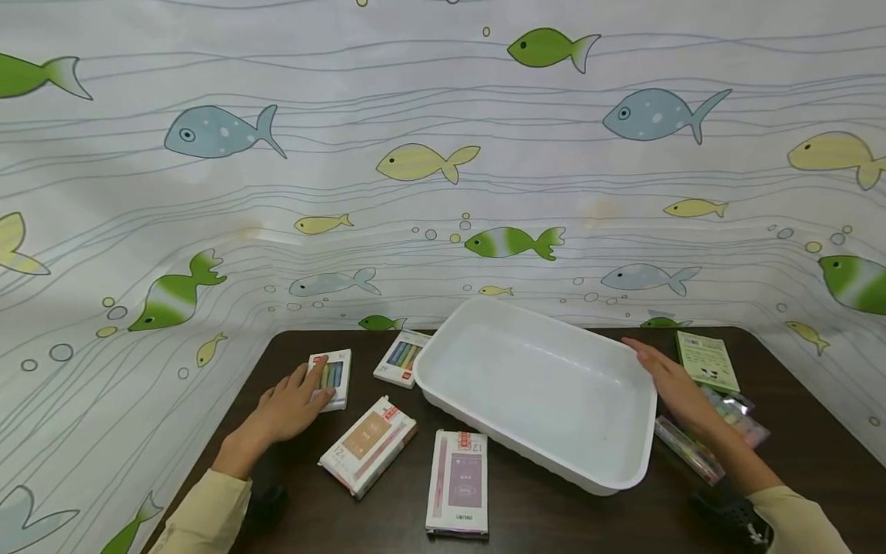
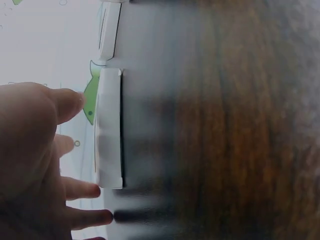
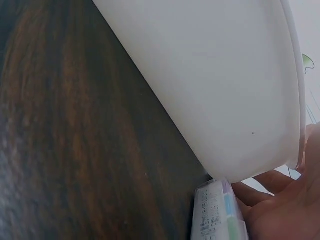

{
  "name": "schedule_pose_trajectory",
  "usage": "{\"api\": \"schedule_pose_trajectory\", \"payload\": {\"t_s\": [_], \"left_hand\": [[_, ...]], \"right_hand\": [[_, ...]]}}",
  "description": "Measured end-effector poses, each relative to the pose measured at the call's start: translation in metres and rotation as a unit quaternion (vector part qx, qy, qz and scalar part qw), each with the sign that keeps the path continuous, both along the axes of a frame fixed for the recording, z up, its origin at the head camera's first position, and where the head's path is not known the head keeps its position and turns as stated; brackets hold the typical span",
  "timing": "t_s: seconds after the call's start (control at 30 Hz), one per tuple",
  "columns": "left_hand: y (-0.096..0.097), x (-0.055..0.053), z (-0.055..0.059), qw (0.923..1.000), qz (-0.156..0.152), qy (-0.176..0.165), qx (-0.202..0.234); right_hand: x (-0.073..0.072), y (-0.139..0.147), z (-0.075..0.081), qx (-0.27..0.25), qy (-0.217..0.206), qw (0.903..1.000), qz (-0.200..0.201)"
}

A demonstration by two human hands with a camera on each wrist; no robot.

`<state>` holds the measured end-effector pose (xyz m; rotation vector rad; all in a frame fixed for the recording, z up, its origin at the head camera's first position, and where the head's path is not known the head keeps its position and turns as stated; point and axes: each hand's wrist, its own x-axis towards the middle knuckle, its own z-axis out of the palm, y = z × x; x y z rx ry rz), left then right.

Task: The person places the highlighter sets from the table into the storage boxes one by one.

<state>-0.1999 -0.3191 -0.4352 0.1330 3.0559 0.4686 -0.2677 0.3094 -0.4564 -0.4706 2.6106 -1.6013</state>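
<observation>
My left hand [image 1: 291, 404] lies with spread fingers over a small white box [image 1: 341, 368] whose window shows coloured sticks. In the left wrist view the thumb and fingers reach along this box [image 2: 109, 130], not curled round it. On the other side, my right hand [image 1: 681, 392] rests with extended fingers against the right rim of a large white plastic tray [image 1: 526, 385]. The right wrist view shows the tray's outer wall [image 3: 215, 85] with the fingers [image 3: 275, 181] touching near its corner. A clear case with printed label [image 3: 212, 212] lies beside that hand.
Two white boxes, one with a brown panel [image 1: 368, 445] and one with a purple panel [image 1: 460, 485], lie in front. Another box of coloured sticks [image 1: 401, 358] stands by the tray's left end. A green pack [image 1: 707, 362] and clear packs [image 1: 741, 422] lie at right.
</observation>
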Motion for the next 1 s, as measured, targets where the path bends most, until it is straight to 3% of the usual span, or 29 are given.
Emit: {"api": "schedule_pose_trajectory", "payload": {"t_s": [0.2, 0.53, 1.0], "left_hand": [[-0.004, -0.003, -0.007, 1.0000, 0.003, -0.002, 0.007], [0.001, -0.003, -0.003, 0.9996, 0.013, -0.024, 0.007], [0.009, -0.006, -0.012, 0.9995, 0.030, 0.003, -0.008]], "right_hand": [[0.000, 0.000, 0.000, -0.016, -0.008, 0.9998, 0.004], [-0.001, 0.001, -0.002, -0.034, -0.001, 0.9992, 0.019], [0.000, 0.000, -0.003, -0.042, 0.006, 0.9988, 0.024]]}}
